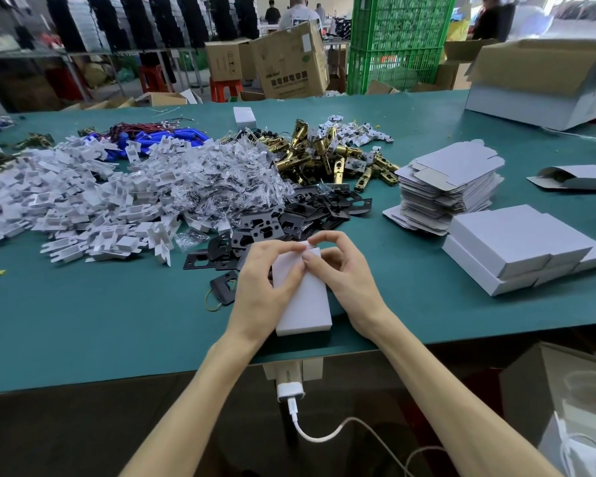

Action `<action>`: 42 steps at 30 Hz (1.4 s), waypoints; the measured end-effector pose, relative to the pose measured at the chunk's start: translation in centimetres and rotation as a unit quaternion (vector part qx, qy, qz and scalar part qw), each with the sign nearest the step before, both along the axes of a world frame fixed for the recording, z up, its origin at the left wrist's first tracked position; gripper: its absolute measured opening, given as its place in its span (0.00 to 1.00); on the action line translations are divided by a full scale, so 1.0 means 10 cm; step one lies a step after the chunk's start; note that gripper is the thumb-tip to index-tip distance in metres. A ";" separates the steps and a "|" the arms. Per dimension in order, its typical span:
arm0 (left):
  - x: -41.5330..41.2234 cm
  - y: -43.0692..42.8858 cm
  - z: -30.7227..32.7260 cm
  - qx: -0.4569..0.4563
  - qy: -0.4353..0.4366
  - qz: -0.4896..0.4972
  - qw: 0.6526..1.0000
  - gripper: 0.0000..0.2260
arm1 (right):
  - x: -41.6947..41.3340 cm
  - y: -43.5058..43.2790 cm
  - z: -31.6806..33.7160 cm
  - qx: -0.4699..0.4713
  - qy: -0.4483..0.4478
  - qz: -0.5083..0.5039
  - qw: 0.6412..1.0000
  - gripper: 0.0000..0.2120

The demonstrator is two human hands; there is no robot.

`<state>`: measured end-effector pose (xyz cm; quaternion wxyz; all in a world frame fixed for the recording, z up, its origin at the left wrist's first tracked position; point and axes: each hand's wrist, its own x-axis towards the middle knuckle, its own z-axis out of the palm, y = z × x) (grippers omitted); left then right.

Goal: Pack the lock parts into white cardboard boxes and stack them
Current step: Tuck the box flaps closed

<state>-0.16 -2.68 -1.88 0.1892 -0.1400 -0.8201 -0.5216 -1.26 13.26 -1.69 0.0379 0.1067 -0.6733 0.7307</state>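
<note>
Green worktop [83, 321]; clock directions are taken from the one white box [303, 301], which lies lengthwise near the front edge.

- 9 to 10 o'clock: one heap of white folded inserts [83, 208], too many to count.
- 11 o'clock: one bundle of blue cells [172, 137] with red wires, then one heap of clear bags [227, 177].
- 9 o'clock, close in: one single black plate [224, 287] beside one yellow rubber band [211, 304].
- 12 o'clock: loose black plates [289, 215], the nearest partly hidden by the hands. Beyond them are a pile of brass latches [324, 156] and one small upright box [245, 117].
- Centre: the left hand [265, 280] grips the box's left side, its fingers [286, 270] curled over the top. The right hand [344, 273] pinches the far end.
- 2 o'clock: one stack of flat box blanks [451, 187].
- 3 o'clock: closed boxes [506, 242] stacked in two layers; their number cannot be told.
- Far right: one half-open box [578, 179] and one large carton [537, 84].
</note>
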 end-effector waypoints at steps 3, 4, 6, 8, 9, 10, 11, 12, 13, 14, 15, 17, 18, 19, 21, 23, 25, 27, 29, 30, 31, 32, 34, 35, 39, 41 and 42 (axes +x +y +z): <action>-0.01 0.01 -0.01 0.019 -0.020 0.000 1.000 0.08 | -0.01 0.01 -0.01 0.007 0.000 -0.006 1.000 0.08; -0.02 0.01 -0.01 0.015 -0.022 0.002 1.000 0.08 | -0.01 0.01 -0.01 0.008 0.000 -0.007 1.000 0.08; -0.05 0.00 0.00 0.007 -0.020 0.010 1.000 0.07 | -0.01 0.01 -0.01 0.010 -0.001 -0.007 1.000 0.09; -0.08 0.00 0.02 -0.003 -0.021 0.021 1.000 0.06 | -0.01 0.00 -0.01 0.013 -0.006 -0.008 1.000 0.10; -0.10 0.00 0.03 -0.011 -0.021 0.027 0.999 0.05 | -0.01 0.00 -0.01 0.014 -0.008 -0.009 1.000 0.10; -0.11 0.00 0.04 -0.022 -0.022 0.032 0.999 0.04 | -0.02 0.00 -0.02 0.015 -0.010 -0.011 1.000 0.10; -0.12 0.01 0.05 -0.031 -0.025 0.036 0.999 0.03 | -0.02 0.00 -0.02 0.018 -0.011 -0.014 1.000 0.10; -0.13 0.01 0.06 -0.037 -0.031 0.038 0.998 0.02 | -0.02 0.00 -0.02 0.022 -0.012 -0.016 1.000 0.10; -0.14 0.02 0.07 -0.040 -0.038 0.038 0.998 0.02 | -0.03 0.00 -0.02 0.025 -0.013 -0.018 0.999 0.10; -0.16 0.02 0.08 -0.042 -0.045 0.039 0.997 0.01 | -0.03 0.00 -0.01 0.026 -0.013 -0.019 0.999 0.09; -0.17 0.03 0.09 -0.043 -0.050 0.039 0.997 0.01 | -0.03 0.00 -0.01 0.025 -0.013 -0.018 0.999 0.09; -0.19 0.05 0.11 -0.030 -0.062 0.031 0.997 0.01 | -0.02 0.00 -0.01 0.024 -0.014 -0.016 0.999 0.09; -0.19 0.06 0.12 -0.014 -0.071 0.023 0.997 0.02 | -0.02 0.00 -0.01 0.024 -0.015 -0.015 0.999 0.09; -0.20 0.07 0.13 0.003 -0.079 0.015 0.997 0.03 | -0.02 0.00 -0.01 0.024 -0.016 -0.015 0.999 0.09; -0.19 0.06 0.14 0.027 -0.086 0.000 0.996 0.03 | -0.02 0.00 -0.01 0.025 -0.015 -0.014 0.999 0.09; -0.19 0.04 0.15 0.036 -0.080 -0.013 0.996 0.02 | -0.02 0.00 0.00 0.025 -0.015 -0.014 0.999 0.09; -0.18 0.01 0.15 0.050 -0.077 -0.026 0.995 0.03 | -0.01 0.00 0.00 0.021 -0.016 -0.015 1.000 0.09; -0.17 0.00 0.14 0.071 -0.080 -0.034 0.994 0.03 | -0.01 0.00 0.01 0.019 -0.018 -0.018 0.999 0.10; -0.16 0.00 0.11 0.092 -0.082 -0.036 0.992 0.02 | 0.00 0.00 0.02 0.019 -0.019 -0.017 0.999 0.10; -0.16 0.01 0.10 0.104 -0.084 -0.037 0.990 0.02 | 0.00 0.01 0.02 0.019 -0.019 -0.016 1.000 0.10; -0.16 0.02 0.08 0.116 -0.088 -0.038 0.989 0.02 | 0.00 0.01 0.02 0.020 -0.018 -0.014 1.000 0.10; -0.16 0.03 0.07 0.127 -0.092 -0.039 0.987 0.02 | 0.00 0.01 0.02 0.020 -0.017 -0.013 1.000 0.10; -0.16 0.05 0.04 0.142 -0.097 -0.039 0.984 0.03 | 0.00 0.01 0.02 0.016 -0.014 -0.010 1.000 0.10; -0.16 0.05 0.03 0.147 -0.098 -0.039 0.983 0.03 | 0.01 0.00 0.02 0.011 -0.013 -0.008 1.000 0.12; -0.17 0.04 0.01 0.161 -0.096 -0.044 0.981 0.04 | 0.02 0.00 0.04 0.007 -0.010 -0.003 1.000 0.17; -0.17 0.02 0.01 0.165 -0.093 -0.050 0.981 0.04 | 0.02 -0.01 0.04 0.012 -0.011 0.000 1.000 0.13; -0.17 0.02 0.01 0.166 -0.090 -0.054 0.980 0.04 | 0.02 -0.01 0.04 0.012 -0.013 0.000 1.000 0.12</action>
